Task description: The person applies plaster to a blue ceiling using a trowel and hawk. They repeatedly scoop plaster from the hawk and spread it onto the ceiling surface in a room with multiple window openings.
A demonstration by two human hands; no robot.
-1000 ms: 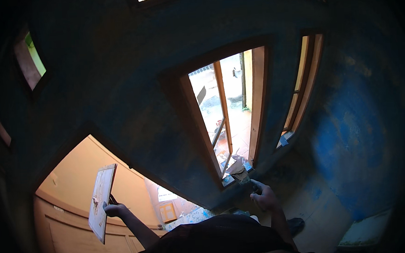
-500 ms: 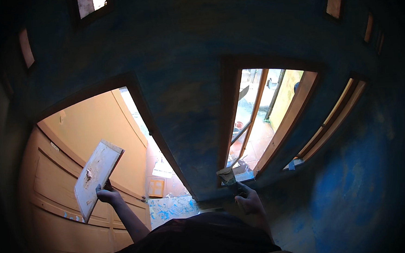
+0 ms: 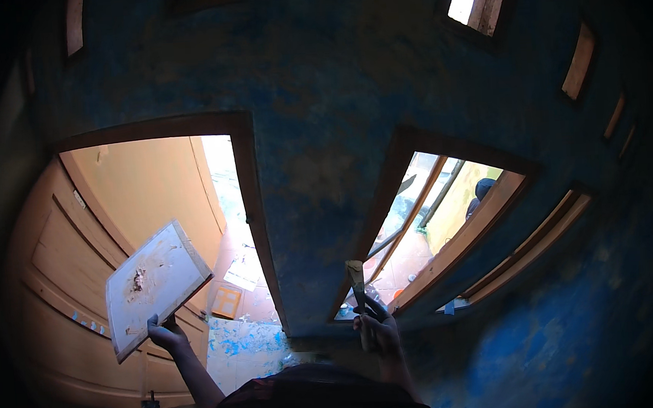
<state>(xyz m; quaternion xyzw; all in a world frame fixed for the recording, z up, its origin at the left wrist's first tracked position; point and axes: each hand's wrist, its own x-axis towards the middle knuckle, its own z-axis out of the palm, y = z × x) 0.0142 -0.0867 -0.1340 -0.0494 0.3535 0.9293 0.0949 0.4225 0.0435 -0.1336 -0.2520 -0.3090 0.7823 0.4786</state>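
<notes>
My left hand point(image 3: 168, 335) grips the lower edge of a flat white board point(image 3: 155, 278), with the thumb on its upper face. A small lumpy patch of brownish-white paste point(image 3: 138, 280) sits on the board, with thin smears around it. In my right hand point(image 3: 379, 326) is a putty knife point(image 3: 356, 277), held upright with its blade pointing up and seen nearly edge-on. Pale paste appears to coat the blade tip. Ahead of both hands stands a wall point(image 3: 310, 175) with patchy blue and brownish paint.
An open doorway with a dark frame point(image 3: 254, 201) and a wooden door point(image 3: 53, 258) is at the left. A wood-framed window point(image 3: 459, 229) opens at the right, a person point(image 3: 480, 193) partly visible beyond it. Paint-spattered floor point(image 3: 249, 339) and an orange square object point(image 3: 226, 302) lie by the doorway.
The putty knife has turned from showing its broad face to nearly edge-on. The board has tilted to show more of its upper face. The whole view has shifted and rotated.
</notes>
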